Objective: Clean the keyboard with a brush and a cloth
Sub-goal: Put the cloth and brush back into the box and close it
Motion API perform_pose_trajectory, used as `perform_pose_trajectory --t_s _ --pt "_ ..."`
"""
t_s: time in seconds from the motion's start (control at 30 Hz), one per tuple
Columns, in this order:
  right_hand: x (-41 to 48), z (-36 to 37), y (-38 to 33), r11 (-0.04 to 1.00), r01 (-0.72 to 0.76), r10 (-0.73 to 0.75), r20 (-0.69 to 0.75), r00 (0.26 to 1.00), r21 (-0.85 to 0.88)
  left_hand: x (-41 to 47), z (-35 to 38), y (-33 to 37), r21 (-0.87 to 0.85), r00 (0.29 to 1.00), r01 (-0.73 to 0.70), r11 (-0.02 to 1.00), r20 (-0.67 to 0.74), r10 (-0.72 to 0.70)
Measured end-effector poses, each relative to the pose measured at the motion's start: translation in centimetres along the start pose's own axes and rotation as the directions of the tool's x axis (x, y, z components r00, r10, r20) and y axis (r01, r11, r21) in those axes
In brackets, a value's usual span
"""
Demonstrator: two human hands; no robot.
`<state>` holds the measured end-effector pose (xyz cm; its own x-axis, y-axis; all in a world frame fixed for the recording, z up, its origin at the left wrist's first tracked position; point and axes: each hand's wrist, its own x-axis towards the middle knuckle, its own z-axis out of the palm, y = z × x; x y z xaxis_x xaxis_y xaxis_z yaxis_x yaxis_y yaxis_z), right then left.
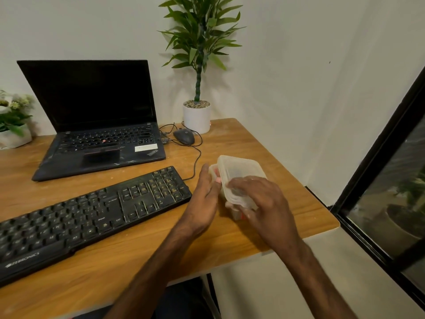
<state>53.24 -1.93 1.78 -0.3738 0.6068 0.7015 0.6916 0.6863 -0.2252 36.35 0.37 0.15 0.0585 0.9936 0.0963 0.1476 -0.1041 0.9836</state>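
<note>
Clock set on the desk top (287,226), 12 at the back wall, 6 at the person. Keyboard (92,217): black, full-size w/ numpad, lies flat btwn 7 and 9, long axis slanted, numpad end nearer centre, brand end toward 7. Thin black cable (197,157) runs from its far right corner up toward 12. Small translucent plastic box (235,215) at approx 3, just beside the numpad end, apart from the keyboard. Its lid (239,171) sits skewed over the box, not flush; can't tell if any edge is caught. Pink and red bits show thru the box wall, too blurred to ID. L hand (204,203) at the box's 9 side: fingers straight and together, laid along the box wall, touching it, no curl seen. R hand (264,199) on the box's 4 side: fingers bent over the lid's near part, clamped on the lid. Both forearms come in from 5–6. Laptop (96,125) at 10–11, open, screen dark. Mouse (184,136) at approx 12, wired, just beside a white pot w/ tall green plant (197,116) at 12–1. Flower pot (13,132) at far 9–10 edge. Dark-framed window (391,192) off the desk past 3
</note>
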Motion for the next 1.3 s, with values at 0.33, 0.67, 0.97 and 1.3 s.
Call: perform_pose_trajectory --t_s 0.33,0.67,0.97,1.3 --pt "1.4 -1.8 3.4 0.982 -0.113 0.037 0.438 0.898 0.148 1.6 0.2 0.0 -0.096 0.993 0.034 0.995 -0.110 -0.044" --pt "2.3 -1.0 4.5 0.931 -0.317 0.242 0.342 0.908 0.183 4.5 1.0 -0.6 0.173 0.968 0.079 0.982 -0.250 -0.034" --pt "2.9 0.0 4.9 0.718 -0.671 0.628 0.244 0.739 0.185 5.8 1.9 1.8 0.466 0.975 0.166 0.869 -0.212 -0.072" --pt "4.0 2.0 4.7 0.662 -0.715 0.706 0.134 0.696 0.225 8.0 1.9 2.2 0.570 0.980 0.119 0.813 -0.198 -0.005"
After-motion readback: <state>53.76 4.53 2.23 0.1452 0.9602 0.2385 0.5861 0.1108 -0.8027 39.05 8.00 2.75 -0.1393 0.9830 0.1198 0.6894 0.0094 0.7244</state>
